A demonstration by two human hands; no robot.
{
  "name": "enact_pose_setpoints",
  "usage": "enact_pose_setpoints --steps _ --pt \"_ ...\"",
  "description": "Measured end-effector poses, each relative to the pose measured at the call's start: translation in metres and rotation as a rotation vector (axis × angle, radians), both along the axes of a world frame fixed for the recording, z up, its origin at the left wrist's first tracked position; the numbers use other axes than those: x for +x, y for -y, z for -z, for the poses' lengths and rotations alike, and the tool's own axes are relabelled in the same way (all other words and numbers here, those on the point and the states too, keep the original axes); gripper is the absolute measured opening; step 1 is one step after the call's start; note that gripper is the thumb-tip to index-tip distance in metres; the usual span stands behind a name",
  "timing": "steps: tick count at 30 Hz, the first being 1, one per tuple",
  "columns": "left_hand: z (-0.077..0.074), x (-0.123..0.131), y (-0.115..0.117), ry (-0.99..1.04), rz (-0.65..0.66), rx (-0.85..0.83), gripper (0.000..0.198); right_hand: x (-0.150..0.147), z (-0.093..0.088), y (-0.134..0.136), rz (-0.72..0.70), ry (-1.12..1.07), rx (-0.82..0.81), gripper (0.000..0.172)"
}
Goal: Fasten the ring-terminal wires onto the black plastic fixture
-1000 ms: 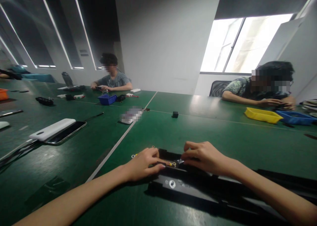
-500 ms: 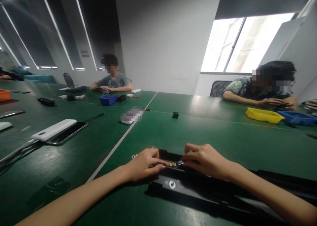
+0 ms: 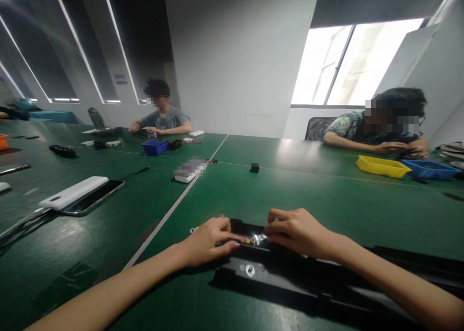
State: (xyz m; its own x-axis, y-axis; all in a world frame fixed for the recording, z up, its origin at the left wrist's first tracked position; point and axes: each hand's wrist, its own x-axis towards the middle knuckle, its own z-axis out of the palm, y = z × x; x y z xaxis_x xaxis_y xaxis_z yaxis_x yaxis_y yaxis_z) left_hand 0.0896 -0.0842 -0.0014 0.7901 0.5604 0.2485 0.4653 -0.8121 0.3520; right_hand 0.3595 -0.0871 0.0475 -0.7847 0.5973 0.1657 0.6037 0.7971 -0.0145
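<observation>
In front of me lies a long black channel-shaped housing (image 3: 275,278) with a round white spot on its near wall. My left hand (image 3: 210,240) rests at its left end, thumb and fingers closed on a wire with a yellow-sleeved ring terminal (image 3: 251,241). Another ring terminal (image 3: 193,230) shows to the left of this hand. From the right, my right hand (image 3: 295,229) reaches into the housing, fingers pinched on a small shiny silver piece (image 3: 258,238). That piece lies right beside the ring; whether they touch I cannot tell. The right fingertips are partly hidden.
On the green table (image 3: 217,191) stand a small black cube (image 3: 255,167), a white device (image 3: 190,170), and a white power bank (image 3: 76,192) with a phone (image 3: 94,197) and cables. Yellow (image 3: 383,167), blue (image 3: 431,170) and dark blue (image 3: 155,147) trays stand farther off. Two people sit across.
The silver piece has come slightly left, closer to the ring terminal, and catches more light. My left hand keeps its grip. The whole view has shifted a little.
</observation>
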Motion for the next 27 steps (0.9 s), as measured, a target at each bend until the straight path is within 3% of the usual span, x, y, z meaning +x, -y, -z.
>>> enact_pose_setpoints --steps 27 --pt "0.0014 -0.0007 -0.0008 -0.026 0.004 0.004 0.034 -0.0025 0.0028 0.0022 0.053 0.026 -0.004 0.017"
